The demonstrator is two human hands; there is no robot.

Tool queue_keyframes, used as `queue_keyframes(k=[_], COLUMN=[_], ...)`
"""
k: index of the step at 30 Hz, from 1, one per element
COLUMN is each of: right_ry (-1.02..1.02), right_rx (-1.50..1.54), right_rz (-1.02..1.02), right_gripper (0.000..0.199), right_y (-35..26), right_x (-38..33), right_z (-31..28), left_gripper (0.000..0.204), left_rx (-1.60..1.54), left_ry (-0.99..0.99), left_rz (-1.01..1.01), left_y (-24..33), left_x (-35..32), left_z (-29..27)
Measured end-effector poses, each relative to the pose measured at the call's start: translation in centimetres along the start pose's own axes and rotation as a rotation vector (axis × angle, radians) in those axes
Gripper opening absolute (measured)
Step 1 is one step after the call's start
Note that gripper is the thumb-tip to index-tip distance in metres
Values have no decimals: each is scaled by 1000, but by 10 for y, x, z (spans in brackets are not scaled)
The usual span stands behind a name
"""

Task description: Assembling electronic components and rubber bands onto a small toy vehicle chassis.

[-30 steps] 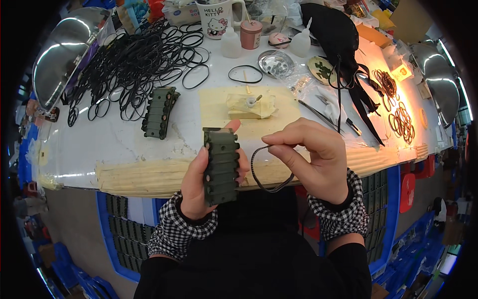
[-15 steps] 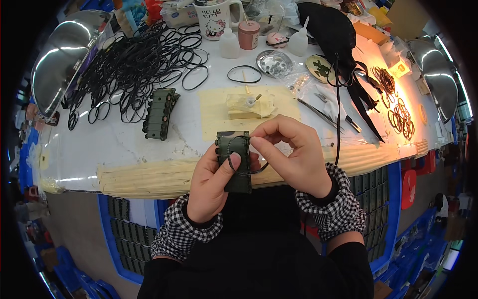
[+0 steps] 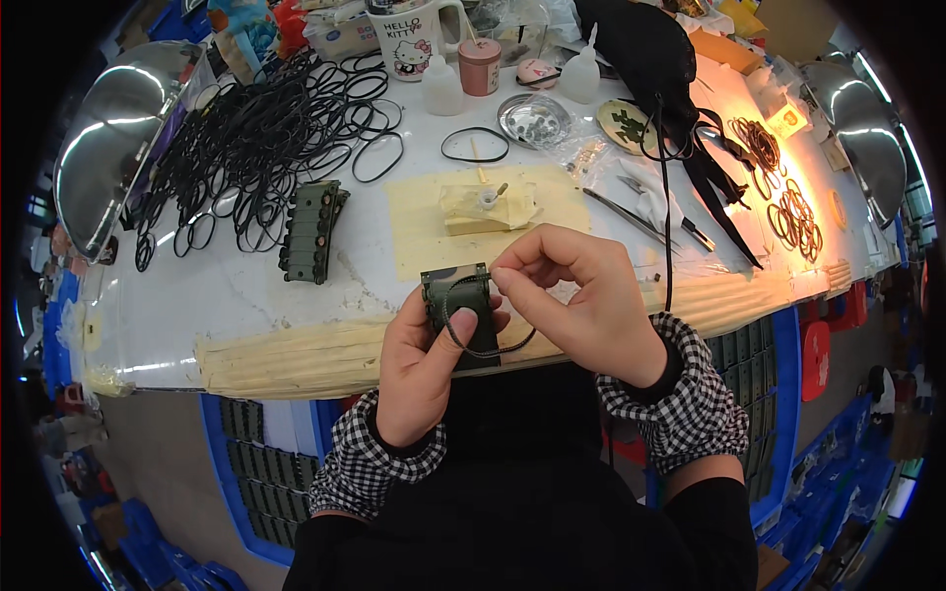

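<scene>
My left hand point(image 3: 424, 369) grips a dark green toy tank chassis point(image 3: 461, 313) from below, just above the near edge of the white table point(image 3: 246, 295). My right hand point(image 3: 581, 300) pinches a thin black rubber band point(image 3: 483, 347) with thumb and forefinger at the top of the chassis. The band loops down across the chassis face. A second green chassis point(image 3: 312, 231) lies on the table to the left.
A big pile of black rubber bands point(image 3: 256, 128) covers the table's far left. A yellow mat point(image 3: 488, 222) holds a small cream part. Beyond are a mug point(image 3: 414, 39), small bottles, a round dish point(image 3: 532, 118), tweezers, black cable, brown bands at right.
The chassis was held upright and long; it now faces me, closer in. My right hand has brought the loose band from beside the chassis onto its top edge.
</scene>
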State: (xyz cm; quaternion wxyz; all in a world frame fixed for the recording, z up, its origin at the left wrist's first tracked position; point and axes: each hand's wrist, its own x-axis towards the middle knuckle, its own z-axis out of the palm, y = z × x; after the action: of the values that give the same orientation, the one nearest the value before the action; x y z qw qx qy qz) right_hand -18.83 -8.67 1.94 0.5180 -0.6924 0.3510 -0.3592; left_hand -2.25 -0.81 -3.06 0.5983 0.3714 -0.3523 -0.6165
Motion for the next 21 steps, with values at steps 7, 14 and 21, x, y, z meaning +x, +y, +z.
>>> queue_keyframes(k=[7, 14, 21], right_ry=[84, -24, 56], right_rx=[-13, 169, -82], right_rz=[-71, 150, -114], right_gripper=[10, 11, 9], right_y=[4, 4, 9], right_x=[-2, 0, -2], right_z=[6, 1, 5], left_gripper=[33, 31, 29], left_rx=[-55, -55, -112], left_ry=[9, 9, -44], left_rz=[34, 57, 18], left_y=[-4, -7, -8], left_x=[-1, -3, 2], left_z=[5, 4, -2])
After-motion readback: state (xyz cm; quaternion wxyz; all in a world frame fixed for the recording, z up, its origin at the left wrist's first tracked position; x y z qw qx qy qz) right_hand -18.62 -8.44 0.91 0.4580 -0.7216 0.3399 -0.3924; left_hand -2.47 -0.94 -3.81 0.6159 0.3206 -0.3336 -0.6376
